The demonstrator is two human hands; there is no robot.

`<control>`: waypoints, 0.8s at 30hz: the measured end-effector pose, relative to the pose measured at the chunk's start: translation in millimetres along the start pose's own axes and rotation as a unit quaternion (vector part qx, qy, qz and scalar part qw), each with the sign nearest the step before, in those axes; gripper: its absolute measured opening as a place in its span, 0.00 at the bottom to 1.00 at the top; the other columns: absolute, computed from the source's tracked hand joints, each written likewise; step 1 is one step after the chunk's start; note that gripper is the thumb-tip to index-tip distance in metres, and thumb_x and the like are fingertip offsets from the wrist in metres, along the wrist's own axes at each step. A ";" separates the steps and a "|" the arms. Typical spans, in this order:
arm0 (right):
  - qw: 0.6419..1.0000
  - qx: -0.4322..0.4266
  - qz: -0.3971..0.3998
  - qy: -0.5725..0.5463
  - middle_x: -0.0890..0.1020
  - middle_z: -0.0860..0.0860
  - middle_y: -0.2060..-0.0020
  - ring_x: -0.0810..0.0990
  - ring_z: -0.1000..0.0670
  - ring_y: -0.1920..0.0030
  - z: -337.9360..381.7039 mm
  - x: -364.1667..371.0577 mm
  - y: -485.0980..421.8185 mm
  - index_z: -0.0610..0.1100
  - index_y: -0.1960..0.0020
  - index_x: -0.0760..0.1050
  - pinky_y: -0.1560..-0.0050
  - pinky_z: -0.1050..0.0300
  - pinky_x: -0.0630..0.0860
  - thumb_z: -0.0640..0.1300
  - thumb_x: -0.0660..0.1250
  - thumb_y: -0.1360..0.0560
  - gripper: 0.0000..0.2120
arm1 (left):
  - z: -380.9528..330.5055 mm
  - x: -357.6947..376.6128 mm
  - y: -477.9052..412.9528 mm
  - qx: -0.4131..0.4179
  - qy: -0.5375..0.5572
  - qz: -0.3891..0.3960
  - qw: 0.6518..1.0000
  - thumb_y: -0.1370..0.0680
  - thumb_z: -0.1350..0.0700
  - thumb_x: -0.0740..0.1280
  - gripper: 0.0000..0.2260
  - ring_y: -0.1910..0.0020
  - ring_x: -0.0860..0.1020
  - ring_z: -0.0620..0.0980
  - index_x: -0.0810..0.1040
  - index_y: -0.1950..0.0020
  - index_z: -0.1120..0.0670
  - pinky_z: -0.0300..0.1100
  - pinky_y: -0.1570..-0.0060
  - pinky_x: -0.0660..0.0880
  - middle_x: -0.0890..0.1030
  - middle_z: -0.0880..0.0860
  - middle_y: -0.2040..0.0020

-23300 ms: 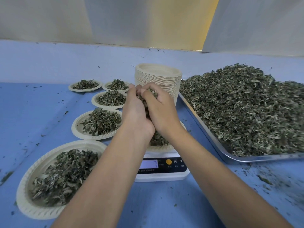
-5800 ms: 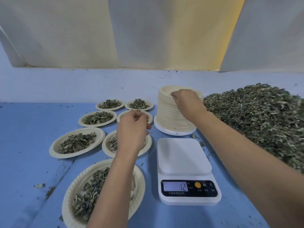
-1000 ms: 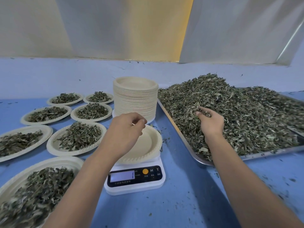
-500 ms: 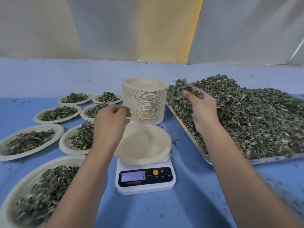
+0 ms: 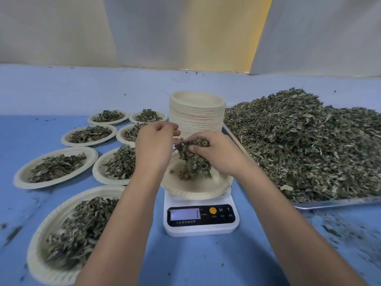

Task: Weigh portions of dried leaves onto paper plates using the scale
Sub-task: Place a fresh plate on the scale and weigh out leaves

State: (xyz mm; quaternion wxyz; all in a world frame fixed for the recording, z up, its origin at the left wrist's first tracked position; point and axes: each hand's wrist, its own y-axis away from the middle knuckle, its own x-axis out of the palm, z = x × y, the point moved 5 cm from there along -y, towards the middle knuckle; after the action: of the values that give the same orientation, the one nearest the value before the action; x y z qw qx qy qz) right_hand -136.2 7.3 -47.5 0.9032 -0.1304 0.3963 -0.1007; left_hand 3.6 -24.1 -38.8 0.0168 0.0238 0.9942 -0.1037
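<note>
Right hand [image 5: 216,155] clutched a clump of dried leaves [image 5: 191,159] over the paper plate [image 5: 198,194], the lowest leaves trailing onto the plate's middle. Plate sat on the white scale [image 5: 201,229]; its dark panel bore an orange button and the letters "M" and "T"; display digits and small print too blurred to read. Left hand [image 5: 154,141] hovered just left of the clump, fingers bent; pinching any leaf or not, could not tell. Stack of plates [image 5: 196,114] behind the scale. Metal tray [image 5: 329,203] to the right, heaped with loose leaves [image 5: 309,145]. Seven filled plates [image 5: 22,180] on the blue table [image 5: 195,261], left side
</note>
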 end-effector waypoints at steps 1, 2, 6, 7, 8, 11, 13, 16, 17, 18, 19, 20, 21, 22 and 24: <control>1.000 0.001 0.011 0.017 0.81 0.52 0.44 0.75 0.53 0.42 -0.4 1.9 0.2 0.46 0.41 0.79 0.50 0.63 0.67 0.43 0.66 0.22 0.11 | 0.2 -0.8 -0.3 0.001 0.001 -0.001 1.000 0.24 0.61 0.59 0.11 0.71 0.79 0.38 0.80 0.58 0.52 0.37 0.65 0.71 0.83 0.47 0.61; 0.999 0.004 0.019 0.028 0.81 0.51 0.42 0.75 0.52 0.42 -1.1 3.1 0.3 0.46 0.40 0.79 0.50 0.62 0.67 0.44 0.65 0.22 0.11 | 0.6 -1.6 -0.9 0.000 0.003 -0.002 1.000 0.24 0.61 0.59 0.11 0.72 0.79 0.38 0.80 0.58 0.51 0.37 0.64 0.71 0.82 0.47 0.62; 0.998 0.014 0.048 0.043 0.80 0.50 0.45 0.77 0.55 0.59 -2.1 4.1 1.4 0.47 0.39 0.78 0.60 0.59 0.72 0.44 0.62 0.20 0.11 | 2.0 -4.1 -4.0 -0.004 0.010 -0.006 1.000 0.24 0.61 0.59 0.11 0.73 0.78 0.38 0.79 0.59 0.51 0.39 0.63 0.72 0.82 0.46 0.63; 0.998 0.015 0.050 0.039 0.80 0.51 0.48 0.75 0.58 0.67 -2.2 3.5 1.6 0.48 0.40 0.78 0.68 0.63 0.70 0.44 0.62 0.20 0.11 | 2.6 -4.4 -4.5 -0.004 0.010 -0.007 1.000 0.24 0.61 0.59 0.11 0.73 0.78 0.38 0.79 0.59 0.51 0.39 0.63 0.71 0.82 0.46 0.64; 0.998 0.014 0.049 0.033 0.79 0.52 0.50 0.73 0.60 0.71 -1.7 2.3 2.1 0.48 0.41 0.79 0.72 0.66 0.67 0.43 0.62 0.20 0.10 | 3.3 -4.5 -4.8 -0.004 0.009 -0.008 1.000 0.24 0.60 0.59 0.11 0.73 0.78 0.38 0.80 0.59 0.51 0.40 0.63 0.71 0.82 0.46 0.64; 0.999 -0.001 0.027 0.024 0.81 0.53 0.46 0.78 0.63 0.56 0.1 -2.0 3.9 0.48 0.43 0.80 0.58 0.67 0.72 0.35 0.62 0.22 0.14 | 5.4 -4.6 -4.9 -0.007 0.007 -0.010 1.000 0.24 0.60 0.59 0.11 0.72 0.79 0.39 0.80 0.59 0.51 0.40 0.61 0.71 0.82 0.46 0.64; 1.000 0.004 -0.026 0.009 0.80 0.54 0.42 0.78 0.54 0.44 -0.9 -7.9 3.7 0.49 0.43 0.80 0.48 0.63 0.72 0.30 0.59 0.25 0.19 | 6.0 -4.7 -5.2 -0.008 0.004 -0.009 1.000 0.24 0.60 0.59 0.11 0.71 0.79 0.40 0.80 0.59 0.51 0.40 0.61 0.72 0.83 0.47 0.63; 0.995 0.014 -0.092 -0.044 0.81 0.54 0.44 0.76 0.52 0.69 -5.3 -13.3 0.8 0.50 0.44 0.80 0.71 0.61 0.72 0.30 0.59 0.25 0.20 | 6.5 -4.4 -4.9 -0.007 0.001 -0.006 1.000 0.24 0.60 0.59 0.11 0.70 0.80 0.41 0.80 0.59 0.51 0.40 0.60 0.72 0.83 0.46 0.62; 0.992 0.019 -0.106 -0.066 0.82 0.53 0.46 0.71 0.54 0.76 -7.4 -14.4 0.4 0.50 0.45 0.81 0.77 0.64 0.66 0.30 0.60 0.24 0.19 | 6.7 -4.3 -4.7 -0.006 0.001 -0.006 1.000 0.24 0.60 0.59 0.11 0.70 0.79 0.40 0.80 0.59 0.51 0.40 0.61 0.72 0.83 0.46 0.63; 0.989 0.023 -0.119 -0.089 0.83 0.52 0.49 0.66 0.57 0.79 -9.3 -16.1 0.0 0.49 0.45 0.81 0.79 0.65 0.61 0.31 0.60 0.24 0.18 | 6.8 -4.1 -4.6 -0.006 0.001 -0.005 1.000 0.24 0.60 0.59 0.11 0.70 0.79 0.40 0.80 0.59 0.51 0.39 0.61 0.72 0.83 0.46 0.63; 0.985 0.027 -0.132 -0.111 0.83 0.52 0.50 0.64 0.57 0.81 -11.0 -17.7 0.0 0.49 0.44 0.81 0.80 0.66 0.59 0.31 0.60 0.23 0.18 | 6.9 -3.9 -4.3 -0.005 0.000 -0.005 1.000 0.23 0.60 0.59 0.11 0.71 0.79 0.40 0.80 0.59 0.51 0.39 0.61 0.72 0.83 0.46 0.63; 0.980 0.031 -0.145 -0.133 0.83 0.52 0.51 0.63 0.57 0.82 -11.9 -19.5 0.9 0.48 0.44 0.81 0.80 0.66 0.59 0.31 0.60 0.23 0.17 | 7.0 -3.8 -4.2 -0.004 0.000 -0.005 1.000 0.23 0.60 0.59 0.11 0.70 0.79 0.40 0.80 0.59 0.51 0.39 0.62 0.71 0.83 0.46 0.63; 0.974 0.037 -0.159 -0.156 0.83 0.52 0.52 0.64 0.56 0.82 -12.1 -21.1 2.0 0.47 0.44 0.81 0.80 0.66 0.60 0.31 0.60 0.23 0.17 | 6.9 -3.6 -4.1 -0.003 0.000 -0.005 1.000 0.23 0.60 0.59 0.11 0.70 0.79 0.40 0.80 0.59 0.51 0.39 0.62 0.71 0.83 0.46 0.62; 0.966 0.046 -0.175 -0.184 0.82 0.51 0.52 0.68 0.56 0.80 -12.1 -22.6 3.4 0.47 0.45 0.81 0.80 0.64 0.64 0.32 0.60 0.22 0.16 | 6.9 -3.4 -4.1 -0.003 -0.001 -0.004 1.000 0.23 0.60 0.59 0.11 0.70 0.79 0.40 0.80 0.59 0.51 0.39 0.62 0.71 0.83 0.47 0.62; 0.928 0.083 -0.204 -0.299 0.83 0.49 0.50 0.81 0.52 0.66 -14.3 -23.7 4.2 0.46 0.48 0.81 0.63 0.57 0.80 0.33 0.60 0.21 0.13 | 6.9 -3.2 -4.0 -0.002 -0.003 -0.003 1.000 0.23 0.60 0.59 0.11 0.70 0.79 0.40 0.80 0.58 0.51 0.39 0.62 0.71 0.82 0.47 0.62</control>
State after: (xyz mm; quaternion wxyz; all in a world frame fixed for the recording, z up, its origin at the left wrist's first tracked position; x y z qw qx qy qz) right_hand -162.3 15.8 -41.8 0.9476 -0.1567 0.0626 -0.2713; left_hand 6.7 -29.6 -44.6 0.0200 0.0206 0.9944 -0.1015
